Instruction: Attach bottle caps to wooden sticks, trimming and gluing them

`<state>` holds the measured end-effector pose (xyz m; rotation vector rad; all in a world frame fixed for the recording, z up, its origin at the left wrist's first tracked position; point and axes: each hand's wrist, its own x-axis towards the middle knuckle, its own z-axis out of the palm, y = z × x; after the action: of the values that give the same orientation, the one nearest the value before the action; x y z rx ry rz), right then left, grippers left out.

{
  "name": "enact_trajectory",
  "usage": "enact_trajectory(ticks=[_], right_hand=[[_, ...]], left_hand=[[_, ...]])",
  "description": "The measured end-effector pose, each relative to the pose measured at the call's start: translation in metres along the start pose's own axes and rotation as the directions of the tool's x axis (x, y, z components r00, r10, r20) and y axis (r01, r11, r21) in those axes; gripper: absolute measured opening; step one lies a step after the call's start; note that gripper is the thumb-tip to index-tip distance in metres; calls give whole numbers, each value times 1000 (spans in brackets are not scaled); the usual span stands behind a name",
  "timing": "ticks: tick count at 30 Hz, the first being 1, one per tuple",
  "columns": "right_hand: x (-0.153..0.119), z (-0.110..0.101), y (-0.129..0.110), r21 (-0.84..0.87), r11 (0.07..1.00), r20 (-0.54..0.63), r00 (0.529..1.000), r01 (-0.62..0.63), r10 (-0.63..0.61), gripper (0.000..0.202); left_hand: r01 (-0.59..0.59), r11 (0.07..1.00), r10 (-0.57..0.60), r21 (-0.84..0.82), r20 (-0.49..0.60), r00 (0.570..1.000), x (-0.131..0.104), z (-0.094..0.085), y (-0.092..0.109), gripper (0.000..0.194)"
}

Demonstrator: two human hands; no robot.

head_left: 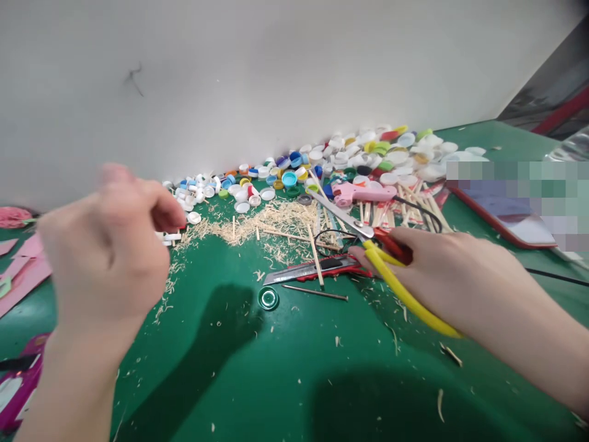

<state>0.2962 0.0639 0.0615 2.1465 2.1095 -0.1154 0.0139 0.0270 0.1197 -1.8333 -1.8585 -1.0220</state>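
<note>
My left hand [110, 252] is raised at the left, above the green table [193, 368], its fingers curled in. Whether anything is in it is hidden. My right hand [446, 270] grips a pair of scissors [391, 264] with red and yellow handles, blades pointing up and left. Just beyond the right hand lies a red utility knife [313, 269] with its blade out. A thin wooden stick [315, 255] crosses the knife. In front of it rest a nail [315, 292] and a green bottle cap [268, 298].
Many colourful bottle caps [289, 178] are heaped along the wall. Wood shavings [280, 221] lie before them. A pink glue gun [363, 193] sits near wooden sticks [416, 205]. Pink pieces [25, 273] and a magenta object [23, 387] are at left; a red-edged device [501, 212] at right.
</note>
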Motion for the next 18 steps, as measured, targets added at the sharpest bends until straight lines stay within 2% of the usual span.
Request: enact_trajectory(ticks=[2,3,5,8,10,12,15,18], right_hand=[[6,2,6,-35,999,-23,1000,-20,19,51],[9,4,9,-51,998,-33,999,-20,19,49],[14,10,16,-76,997,-53,999,-11,7,42],[21,21,26,-87,996,-93,996,9,-17,32],[23,28,32,-93,995,-146,988,47,-60,29],[24,33,36,-83,986,-176,972,145,-158,26],[24,35,39,-51,958,-173,943,281,-285,25],[22,32,38,-32,957,-209,934,289,-289,26]], left_hand=[[78,996,-80,39,58,995,-1,16,9,43],[36,999,-42,37,170,985,-1,26,10,41],[-22,1000,13,19,394,919,-3,48,4,33],[-82,996,86,-32,542,836,-11,83,-11,24],[-135,991,116,-10,577,809,-19,102,-18,23],[-178,984,134,21,576,806,-25,114,-20,23],[-216,974,136,74,571,810,-30,123,-17,24],[-238,967,145,91,570,809,-30,126,-15,23]])
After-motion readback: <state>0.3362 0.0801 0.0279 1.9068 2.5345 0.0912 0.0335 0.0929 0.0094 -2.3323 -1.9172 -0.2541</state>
